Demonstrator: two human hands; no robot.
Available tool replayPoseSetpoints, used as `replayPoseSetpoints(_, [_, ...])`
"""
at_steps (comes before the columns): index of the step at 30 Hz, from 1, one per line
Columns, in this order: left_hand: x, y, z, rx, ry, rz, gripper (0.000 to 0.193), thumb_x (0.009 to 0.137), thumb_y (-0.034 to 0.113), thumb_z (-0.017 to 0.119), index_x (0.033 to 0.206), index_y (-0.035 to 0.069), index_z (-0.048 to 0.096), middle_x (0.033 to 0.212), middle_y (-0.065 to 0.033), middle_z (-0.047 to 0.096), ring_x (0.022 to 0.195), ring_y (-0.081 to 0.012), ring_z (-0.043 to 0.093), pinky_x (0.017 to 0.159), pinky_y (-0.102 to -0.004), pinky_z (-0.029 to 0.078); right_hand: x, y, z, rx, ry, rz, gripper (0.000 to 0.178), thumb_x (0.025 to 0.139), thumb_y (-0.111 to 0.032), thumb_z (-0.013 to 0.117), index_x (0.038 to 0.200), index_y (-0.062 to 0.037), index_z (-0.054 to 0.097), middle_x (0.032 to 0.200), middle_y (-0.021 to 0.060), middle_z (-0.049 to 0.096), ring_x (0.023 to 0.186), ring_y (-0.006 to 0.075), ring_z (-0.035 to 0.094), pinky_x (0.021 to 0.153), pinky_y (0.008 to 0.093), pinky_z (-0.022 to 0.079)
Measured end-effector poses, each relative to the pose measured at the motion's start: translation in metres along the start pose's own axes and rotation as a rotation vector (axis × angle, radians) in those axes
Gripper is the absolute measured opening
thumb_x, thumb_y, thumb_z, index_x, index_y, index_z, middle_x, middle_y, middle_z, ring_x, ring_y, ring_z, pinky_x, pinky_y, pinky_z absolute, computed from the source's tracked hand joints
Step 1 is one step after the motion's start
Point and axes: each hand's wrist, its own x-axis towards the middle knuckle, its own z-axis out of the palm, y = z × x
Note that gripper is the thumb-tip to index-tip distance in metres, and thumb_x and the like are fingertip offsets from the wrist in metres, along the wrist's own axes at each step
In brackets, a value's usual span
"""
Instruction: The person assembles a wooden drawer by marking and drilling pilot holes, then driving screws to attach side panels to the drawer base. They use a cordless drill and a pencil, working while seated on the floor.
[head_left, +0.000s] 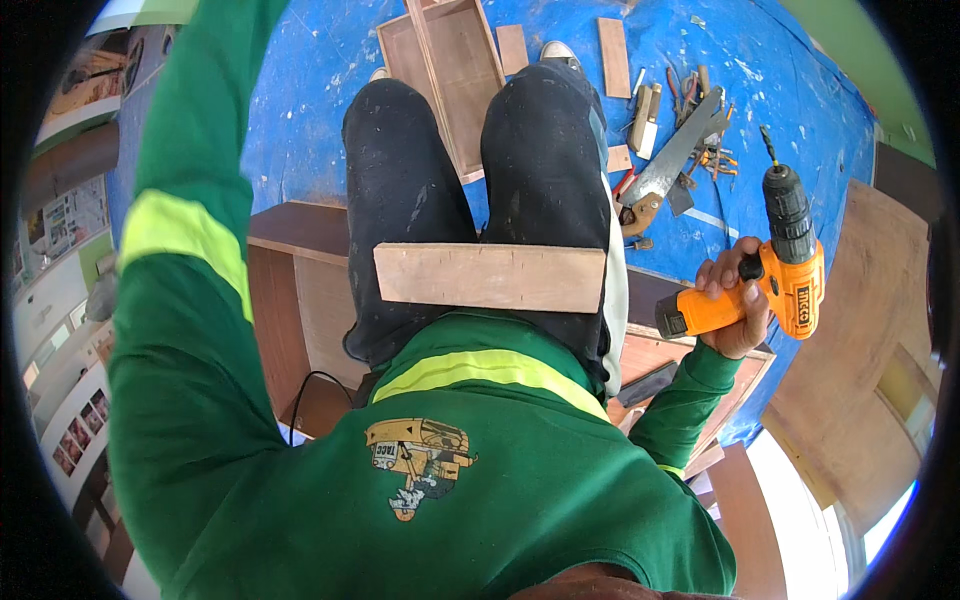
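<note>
My right hand [742, 334] is wrapped around the handle of an orange and black cordless drill [800, 285]. The drill is raised at the right, and a dark drill bit [768, 146] in its chuck points away from me. A flat wooden strip [490, 278] lies across my thighs, with neither hand on it. My left arm [190, 230] reaches up past the upper left edge, so the left hand is out of sight.
An open wooden drawer box [465, 85] sits beyond my knees on a blue tarp [300, 120]. A hand saw [685, 150], several pliers and other tools lie right of my legs. Loose boards [614, 57] are nearby; a large wooden panel [850, 340] stands far right.
</note>
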Motion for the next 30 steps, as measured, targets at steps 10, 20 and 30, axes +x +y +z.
replayPoseSetpoints(10, [-0.305, 0.142, 0.097, -0.582, -0.079, -0.369, 0.024, 0.107, 0.017, 0.076, 0.125, 0.002, 0.076, 0.115, -0.0055, 0.076, 0.105, -0.0129, 0.072, 0.095, -0.0304, 0.060, -0.052, -0.037, 0.036, -0.408, 0.010, 0.098, 0.058, 0.088, -0.022, 0.081, 0.136, 0.0053, 0.062, 0.090, 0.0077, 0.066, 0.075, 0.0199, 0.069, 0.073, 0.0383, 0.061])
replayPoseSetpoints(20, [-0.381, 0.196, 0.155, -1.681, 0.091, -0.737, 0.021, 0.112, 0.020, 0.069, 0.123, 0.002, 0.069, 0.117, -0.0061, 0.072, 0.095, -0.0143, 0.075, 0.086, -0.0290, 0.065, -0.112, -0.079, 0.055, -1.786, -0.479, -0.130, 0.036, 0.084, -0.012, 0.087, 0.119, -0.0109, 0.080, 0.106, 0.0050, 0.081, 0.098, 0.0245, 0.079, 0.090, 0.0405, 0.063])
replayPoseSetpoints(30, [-0.399, 0.191, 0.206, -2.168, 0.118, -0.920, 0.021, 0.115, 0.020, 0.064, 0.126, 0.003, 0.067, 0.116, -0.0059, 0.071, 0.106, -0.0149, 0.073, 0.093, -0.0253, 0.065, -0.122, -0.097, 0.103, -2.214, -1.003, -0.869, 0.052, 0.083, -0.026, 0.088, 0.133, -0.0163, 0.077, 0.121, 0.0065, 0.079, 0.108, 0.0325, 0.077, 0.095, 0.0451, 0.062])
